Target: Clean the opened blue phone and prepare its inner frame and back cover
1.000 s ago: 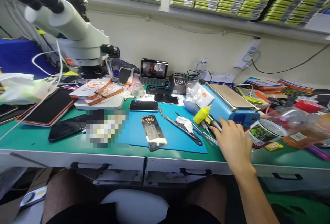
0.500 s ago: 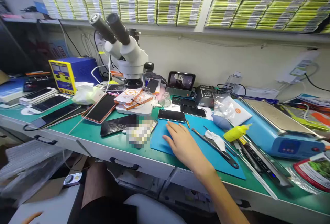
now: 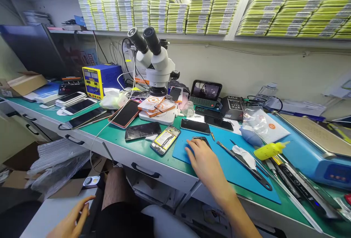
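My right hand (image 3: 207, 163) is palm down over the blue mat (image 3: 233, 172), fingers bent over a dark phone (image 3: 203, 140) that is mostly hidden beneath it. To its left lies an opened phone (image 3: 166, 140) with its battery and inner parts showing. A black phone (image 3: 195, 126) lies just beyond my fingers. On the mat to the right are a brush (image 3: 237, 157), a crumpled white tissue (image 3: 244, 156) and a small brass-coloured piece (image 3: 212, 136). At lower left, my left hand (image 3: 72, 218) is loosely open and empty, above a pale flat surface (image 3: 41, 218) beside my leg.
A microscope (image 3: 157, 66) stands behind the phones, with a blue-and-yellow power supply (image 3: 101, 80) to its left. A blue hot plate (image 3: 309, 154), a yellow bottle (image 3: 270, 151) and several pen-like tools (image 3: 296, 185) occupy the right. A thin white cable (image 3: 106, 126) crosses the bench.
My left hand has come further into view at lower left. My right hand's fingers have bent, and the dark phone under them now shows. The view has shifted left.
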`<state>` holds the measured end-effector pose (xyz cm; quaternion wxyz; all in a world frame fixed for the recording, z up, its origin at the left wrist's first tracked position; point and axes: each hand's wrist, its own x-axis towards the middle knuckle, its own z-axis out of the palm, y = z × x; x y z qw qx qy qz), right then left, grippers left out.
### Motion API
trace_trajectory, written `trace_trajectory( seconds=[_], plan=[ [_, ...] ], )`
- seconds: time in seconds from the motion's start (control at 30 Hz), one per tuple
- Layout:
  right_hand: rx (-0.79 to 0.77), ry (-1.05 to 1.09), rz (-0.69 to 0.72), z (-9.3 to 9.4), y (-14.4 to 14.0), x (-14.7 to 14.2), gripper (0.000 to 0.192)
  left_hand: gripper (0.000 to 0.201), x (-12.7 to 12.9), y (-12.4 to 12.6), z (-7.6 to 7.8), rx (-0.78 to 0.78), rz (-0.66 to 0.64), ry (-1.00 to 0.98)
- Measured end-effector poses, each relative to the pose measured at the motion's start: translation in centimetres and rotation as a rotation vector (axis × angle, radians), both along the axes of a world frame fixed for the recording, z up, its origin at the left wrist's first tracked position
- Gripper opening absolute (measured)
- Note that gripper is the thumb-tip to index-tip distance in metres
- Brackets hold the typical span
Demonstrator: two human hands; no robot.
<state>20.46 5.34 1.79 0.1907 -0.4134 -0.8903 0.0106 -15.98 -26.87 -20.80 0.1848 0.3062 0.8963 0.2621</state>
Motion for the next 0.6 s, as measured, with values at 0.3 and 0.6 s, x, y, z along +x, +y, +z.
trace_trajectory(
  seconds=[0.3,0.6],
  plan=[
    [0.031,-0.281,-0.035,1.1,3.7,-4.6,0.031,0.053,1.1,-1.5,-0.4,0.029,0.022,-0.079],
    [-0.017,-0.074,-0.045,1.8,1.7,-2.6,0.025,0.044,-4.0,4.2,0.3,0.266,0.213,-0.278]
  ],
)
